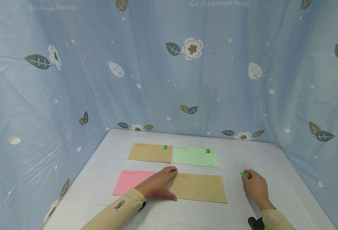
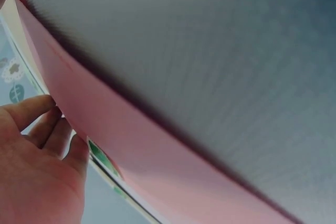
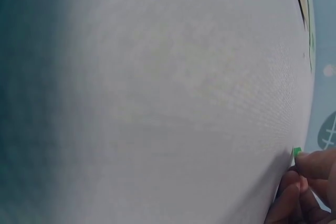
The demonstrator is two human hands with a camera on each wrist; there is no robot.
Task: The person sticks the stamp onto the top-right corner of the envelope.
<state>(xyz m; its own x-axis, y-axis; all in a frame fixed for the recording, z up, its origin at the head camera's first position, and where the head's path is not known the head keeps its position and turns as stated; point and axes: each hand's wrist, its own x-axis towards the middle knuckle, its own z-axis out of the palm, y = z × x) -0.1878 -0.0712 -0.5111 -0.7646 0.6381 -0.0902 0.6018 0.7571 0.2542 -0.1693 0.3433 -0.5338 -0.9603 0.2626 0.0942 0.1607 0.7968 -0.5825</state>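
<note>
A small green stamp [image 1: 242, 174] is pinched between the thumb and fingers of my right hand [image 1: 256, 188], low over the white table to the right of the envelopes. My left hand [image 1: 159, 182] lies over the right part of a pink envelope [image 1: 133, 180]. Its fingertips and thumb touch the left side of the larger brown envelope [image 1: 199, 188], which shows only a printed stamp box at its top right. In the left wrist view, a green stamp [image 2: 103, 158] sits on the pink envelope; my hand hides it from the head view.
Behind lie a smaller brown envelope [image 1: 150, 153] and a light green envelope [image 1: 196, 156], each bearing a green stamp. The white table [image 1: 249, 153] is bordered by a blue patterned curtain [image 1: 215, 89] at the back and sides.
</note>
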